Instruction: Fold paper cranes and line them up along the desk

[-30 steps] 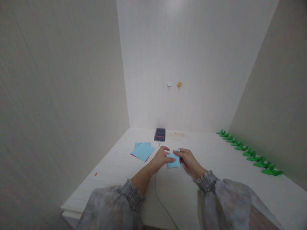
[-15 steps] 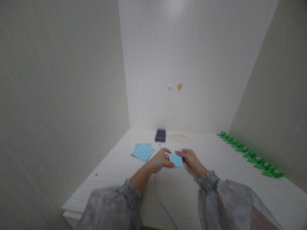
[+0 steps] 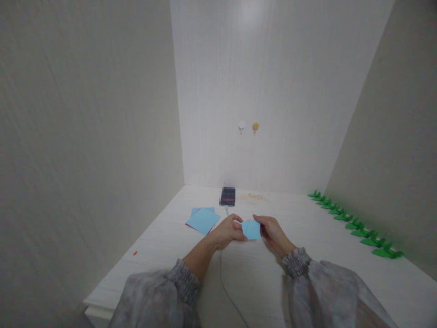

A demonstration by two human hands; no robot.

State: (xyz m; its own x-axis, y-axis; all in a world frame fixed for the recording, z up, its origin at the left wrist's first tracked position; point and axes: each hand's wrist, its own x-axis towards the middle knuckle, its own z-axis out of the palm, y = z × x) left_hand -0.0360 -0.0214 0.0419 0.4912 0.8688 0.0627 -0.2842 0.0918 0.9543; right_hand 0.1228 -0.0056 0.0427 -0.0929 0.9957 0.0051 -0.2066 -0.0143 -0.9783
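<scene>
A small light-blue piece of paper (image 3: 251,230) is held up between my two hands over the table. My left hand (image 3: 229,229) grips its left edge, thumb below and fingers above. On the other side, my right hand (image 3: 272,232) pinches the upper right corner, with the thumb on top and the fingers behind. The paper looks folded, though its creases are too faint to make out. Left of my left hand lies a stack of square paper sheets (image 3: 204,220), light blue on top with a red edge showing underneath.
Green folded-paper figures (image 3: 355,225) stand in a row along the right wall. A phone (image 3: 228,196), blurred, lies near the back wall with a white cable (image 3: 222,278) running forward. An orange scrap (image 3: 135,253) is at the left. Two hooks (image 3: 255,127) hang on the back wall.
My right hand has shifted slightly on the paper, and the raised flap at the top right corner now lies flatter. The whole view has tilted a little.
</scene>
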